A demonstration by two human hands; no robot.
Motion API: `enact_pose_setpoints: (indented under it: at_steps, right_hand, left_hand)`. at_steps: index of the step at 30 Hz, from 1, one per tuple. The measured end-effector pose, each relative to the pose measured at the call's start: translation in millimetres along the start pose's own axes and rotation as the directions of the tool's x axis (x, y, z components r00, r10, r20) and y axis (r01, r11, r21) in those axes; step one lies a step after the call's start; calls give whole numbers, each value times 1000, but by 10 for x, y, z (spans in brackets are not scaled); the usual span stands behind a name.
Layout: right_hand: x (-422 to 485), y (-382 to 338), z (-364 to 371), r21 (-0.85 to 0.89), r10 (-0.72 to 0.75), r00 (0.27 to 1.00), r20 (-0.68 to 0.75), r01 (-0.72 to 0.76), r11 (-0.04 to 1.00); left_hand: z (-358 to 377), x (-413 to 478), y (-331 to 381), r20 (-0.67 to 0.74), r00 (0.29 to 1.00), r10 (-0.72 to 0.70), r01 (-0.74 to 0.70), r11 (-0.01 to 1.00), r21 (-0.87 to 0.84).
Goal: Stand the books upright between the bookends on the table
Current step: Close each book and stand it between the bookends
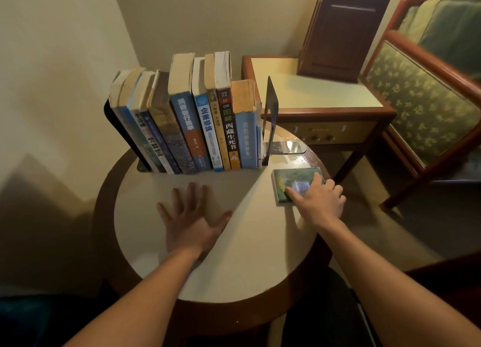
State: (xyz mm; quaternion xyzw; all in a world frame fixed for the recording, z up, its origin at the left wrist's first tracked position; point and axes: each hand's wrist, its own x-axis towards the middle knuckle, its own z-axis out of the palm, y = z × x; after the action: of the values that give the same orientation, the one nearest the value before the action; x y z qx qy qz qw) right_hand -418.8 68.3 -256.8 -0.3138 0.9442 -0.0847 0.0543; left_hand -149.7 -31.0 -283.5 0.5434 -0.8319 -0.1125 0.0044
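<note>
The left hand [192, 219] lies flat, fingers spread, on the smooth round table [247, 263]. The right hand [318, 203] grips a glossy green book [292, 178] lying flat.

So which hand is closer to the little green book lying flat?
Right. The right hand touches the green book, fingers on its cover. The left hand lies flat on the table, well to the book's left, apart from it.
</note>
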Motion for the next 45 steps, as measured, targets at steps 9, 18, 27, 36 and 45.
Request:
enact_pose_setpoints:
  at_steps: [9,18,27,36,45]
  right_hand:
    - [17,-62,-87,282,-67,994,-91,90,955]
    - [36,-85,-225,456,-166,973,-163,223,861]
    - [-102,-170,-477,344,-454,820,-348,562,752]
    - [-253,-346,-876,196,-551,627,-551,739,644]
    - [-49,-761,-988,75,-594,513,-620,792,606]
  left_hand:
    - [6,1,0,-2,1000,4,-4,1000,12]
    - [-6,-2,0,5,1000,3,-3,1000,16]
    - [-39,-21,18,-12,1000,-3,3,1000,-9]
    - [-73,-24,17,19,1000,6,-6,1000,-18]
    - [-127,-47,-7,24,998,61,-58,993,-98]
